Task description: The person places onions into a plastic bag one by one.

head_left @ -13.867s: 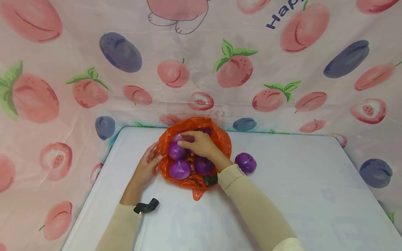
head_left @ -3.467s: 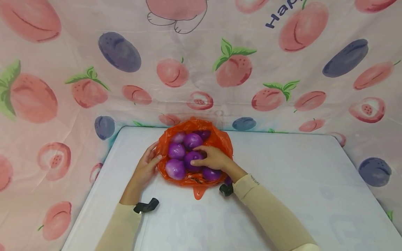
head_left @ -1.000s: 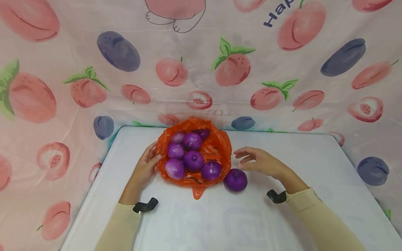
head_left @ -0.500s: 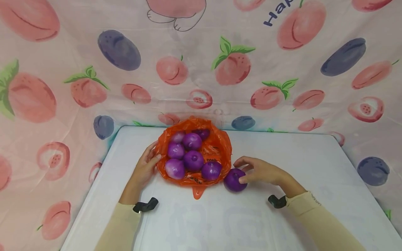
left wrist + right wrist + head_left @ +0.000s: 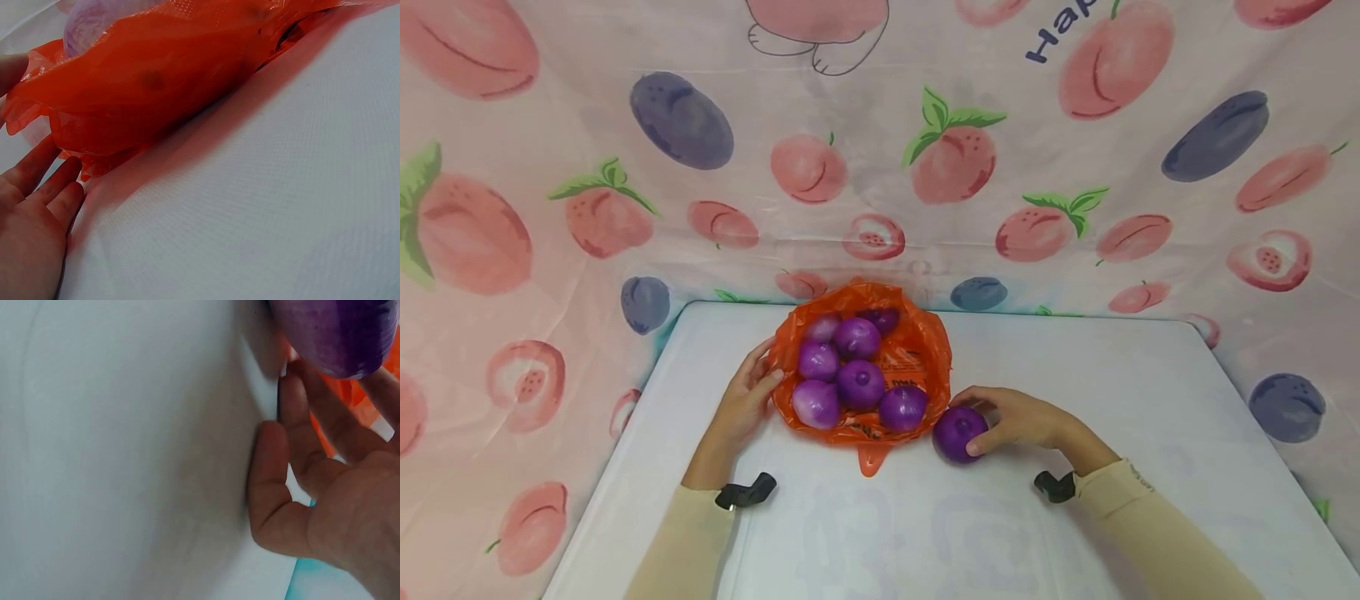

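An orange plastic bag (image 5: pixel 936 350) lies with its mouth spread wide on the table, several peeled purple onions (image 5: pixel 861 384) inside it. My left hand (image 5: pixel 743 408) holds the bag's left edge, thumb over the rim; in the left wrist view the fingers (image 5: pixel 55 178) reach along the outside of the plastic. Just right of the bag sits one more purple onion (image 5: pixel 957 435), and my right hand (image 5: pixel 1018 418) grips it, thumb on the near side and fingers round the far side. The right wrist view shows this onion's (image 5: pixel 340 337) lower part above the curled fingers (image 5: pixel 340 419).
The bag and hands are on a white table (image 5: pixel 1112 392). A fruit-print curtain (image 5: pixel 880 108) stands behind its back edge and along both sides. Black wrist-camera mounts (image 5: pixel 747 492) show at both cuffs.
My right hand has left the onions in the bag, moved out to the right and come down round the loose onion. My left hand stays at the bag's edge.
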A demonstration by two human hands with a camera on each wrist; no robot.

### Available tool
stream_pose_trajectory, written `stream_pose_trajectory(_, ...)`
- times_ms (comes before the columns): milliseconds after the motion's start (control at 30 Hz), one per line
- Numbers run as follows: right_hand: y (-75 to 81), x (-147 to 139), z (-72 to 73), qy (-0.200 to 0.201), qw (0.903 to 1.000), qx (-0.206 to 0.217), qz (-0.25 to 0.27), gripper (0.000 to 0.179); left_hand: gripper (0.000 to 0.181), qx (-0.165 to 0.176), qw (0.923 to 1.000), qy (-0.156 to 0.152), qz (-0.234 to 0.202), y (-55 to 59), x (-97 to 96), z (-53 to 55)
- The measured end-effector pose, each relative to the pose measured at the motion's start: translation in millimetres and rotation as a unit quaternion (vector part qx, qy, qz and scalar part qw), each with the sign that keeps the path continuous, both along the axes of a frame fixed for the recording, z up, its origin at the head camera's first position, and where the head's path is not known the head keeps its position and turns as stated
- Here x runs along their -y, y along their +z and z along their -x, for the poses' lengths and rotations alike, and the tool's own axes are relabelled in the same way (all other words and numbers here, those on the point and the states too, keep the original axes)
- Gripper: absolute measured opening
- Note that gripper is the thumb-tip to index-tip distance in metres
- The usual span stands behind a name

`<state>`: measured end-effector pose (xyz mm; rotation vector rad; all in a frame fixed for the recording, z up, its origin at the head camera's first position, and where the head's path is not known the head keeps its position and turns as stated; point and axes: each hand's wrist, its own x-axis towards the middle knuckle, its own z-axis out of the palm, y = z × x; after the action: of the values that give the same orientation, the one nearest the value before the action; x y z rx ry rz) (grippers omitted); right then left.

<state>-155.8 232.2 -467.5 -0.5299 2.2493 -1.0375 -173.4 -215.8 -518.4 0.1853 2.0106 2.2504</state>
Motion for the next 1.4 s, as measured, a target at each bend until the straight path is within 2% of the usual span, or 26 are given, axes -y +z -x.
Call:
stream_pose_trajectory(267,-3.2,-3.4,1.4,-0.009,0.9996,0.028,0.003,0.063,0.060,0.005,1.0000,0.000,-0.002,-1.2,0.7,1.4)
stream_pose_trajectory(600,-6.4,-7.5,2.2,-0.019,0.9992,0.036,0.006,0.063,0.059,0.003,0.9999,-0.001,-0.010,1.0,-0.6,0.7)
stream_pose_trajectory(767,-5.2,-8.3,0.5,-0.021,0.9985,0.040,0.032,0.062,0.060,0.009,0.9999,-0.002,-0.011,1.6,-0.5,0.8)
stream_pose_trajectory(1000,-1.3,-8.1,-1.3,-0.053,0.9929,0.063,0.085,0.062,0.059,0.010,0.9999,0.000,-0.014,0.7,0.6,0.9)
stream_pose_trajectory(1167,7.0,-10.5,-2.8,-0.059,0.9909,0.053,0.109,0.059,0.059,0.012,0.9996,-0.002,-0.023,-0.2,0.3,1.2)
stream_pose_trajectory(1400,32.0,-7.4,-3.1,-0.072,0.9893,0.006,0.127,0.055,0.060,0.012,0.9998,-0.001,-0.016,2.5,0.1,0.2)
